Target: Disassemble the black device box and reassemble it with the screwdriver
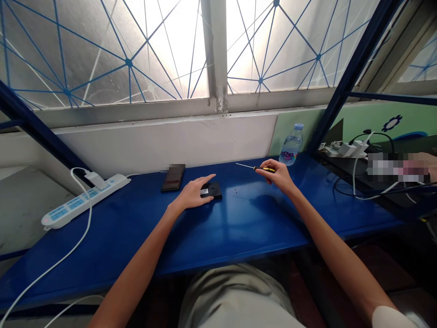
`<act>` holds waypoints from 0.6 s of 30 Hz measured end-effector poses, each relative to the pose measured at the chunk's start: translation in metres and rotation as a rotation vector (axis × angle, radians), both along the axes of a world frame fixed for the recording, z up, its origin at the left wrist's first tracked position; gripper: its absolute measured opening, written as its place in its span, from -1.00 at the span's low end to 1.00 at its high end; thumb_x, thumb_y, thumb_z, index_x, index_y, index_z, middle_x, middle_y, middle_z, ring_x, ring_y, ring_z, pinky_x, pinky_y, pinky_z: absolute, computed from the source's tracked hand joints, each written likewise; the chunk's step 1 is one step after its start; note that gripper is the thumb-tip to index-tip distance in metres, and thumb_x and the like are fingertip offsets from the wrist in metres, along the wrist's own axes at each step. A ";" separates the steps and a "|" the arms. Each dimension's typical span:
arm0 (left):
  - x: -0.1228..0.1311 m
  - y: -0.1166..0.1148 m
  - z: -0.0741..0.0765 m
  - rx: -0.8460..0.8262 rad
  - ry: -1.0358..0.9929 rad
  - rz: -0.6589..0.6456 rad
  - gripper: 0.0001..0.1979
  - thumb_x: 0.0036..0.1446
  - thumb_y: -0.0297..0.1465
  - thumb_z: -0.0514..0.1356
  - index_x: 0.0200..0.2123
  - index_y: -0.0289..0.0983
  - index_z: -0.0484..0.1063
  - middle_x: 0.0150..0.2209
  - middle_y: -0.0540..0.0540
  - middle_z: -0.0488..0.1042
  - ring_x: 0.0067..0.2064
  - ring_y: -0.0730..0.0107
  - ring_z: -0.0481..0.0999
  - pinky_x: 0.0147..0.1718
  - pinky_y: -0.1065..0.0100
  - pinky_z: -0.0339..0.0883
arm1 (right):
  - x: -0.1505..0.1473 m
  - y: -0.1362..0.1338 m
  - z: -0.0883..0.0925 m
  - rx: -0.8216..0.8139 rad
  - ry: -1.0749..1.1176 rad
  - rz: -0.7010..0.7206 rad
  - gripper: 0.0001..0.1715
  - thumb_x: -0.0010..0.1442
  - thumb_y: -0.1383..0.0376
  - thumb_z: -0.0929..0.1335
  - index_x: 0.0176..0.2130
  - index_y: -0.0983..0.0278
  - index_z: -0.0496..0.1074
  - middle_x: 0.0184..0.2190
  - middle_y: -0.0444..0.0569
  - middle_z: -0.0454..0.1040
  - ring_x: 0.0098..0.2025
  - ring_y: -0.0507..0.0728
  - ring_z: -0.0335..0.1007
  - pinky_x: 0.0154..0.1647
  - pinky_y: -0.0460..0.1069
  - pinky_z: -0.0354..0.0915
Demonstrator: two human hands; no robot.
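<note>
My left hand (191, 194) lies at the left side of a small flat black box (215, 189) with a white label. Its thumb and index finger are stretched apart along the box's near and far sides; the thumb seems to touch the near edge. My right hand (278, 174) is closed around the yellow and black handle of a screwdriver (250, 166). The thin metal shaft points left, away from the box and above the blue table (239, 237). Between the hands, a few tiny dark bits (236, 190), perhaps screws, lie on the tabletop.
A dark phone (173, 177) lies behind my left hand. Near the wall stands a water bottle (291, 145). A white power strip (85, 200) with a plugged-in charger and cable runs along the left. At right are cables, plugs (355, 148) and part of another person's hand (433, 167).
</note>
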State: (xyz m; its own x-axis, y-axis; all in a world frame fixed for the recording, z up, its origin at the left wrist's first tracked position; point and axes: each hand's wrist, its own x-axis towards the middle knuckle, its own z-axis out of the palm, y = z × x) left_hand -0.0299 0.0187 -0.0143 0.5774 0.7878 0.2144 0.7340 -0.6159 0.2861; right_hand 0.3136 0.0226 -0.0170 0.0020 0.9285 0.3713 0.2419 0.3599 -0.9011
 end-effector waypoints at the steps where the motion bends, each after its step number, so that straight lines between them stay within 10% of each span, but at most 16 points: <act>1: 0.000 0.000 0.000 0.000 -0.002 -0.008 -0.23 0.13 -0.16 0.22 0.38 -0.09 0.07 0.26 -0.15 0.34 0.22 0.00 0.36 0.11 0.07 0.34 | 0.001 0.000 0.001 0.012 0.009 -0.032 -0.49 -0.05 -0.08 0.51 -0.35 0.24 0.38 -0.66 -0.23 0.27 -0.68 -0.03 0.16 -0.67 -0.08 0.08; 18: 0.012 -0.007 0.000 0.135 0.183 0.285 -0.20 0.15 0.17 0.06 0.35 -0.08 0.15 0.30 -0.25 0.21 0.04 -0.15 0.48 -0.20 0.09 0.46 | -0.004 -0.003 0.002 0.012 0.040 -0.147 -0.47 -0.02 -0.10 0.50 -0.54 0.26 0.36 -0.74 -0.18 0.23 -0.70 -0.01 0.10 -0.66 -0.04 0.07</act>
State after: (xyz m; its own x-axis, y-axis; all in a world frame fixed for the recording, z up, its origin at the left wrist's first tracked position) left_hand -0.0175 0.0114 -0.0141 0.3772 0.8942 0.2413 0.9132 -0.4025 0.0641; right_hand 0.3094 0.0200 -0.0145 0.1526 0.9127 0.3790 0.2566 0.3338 -0.9071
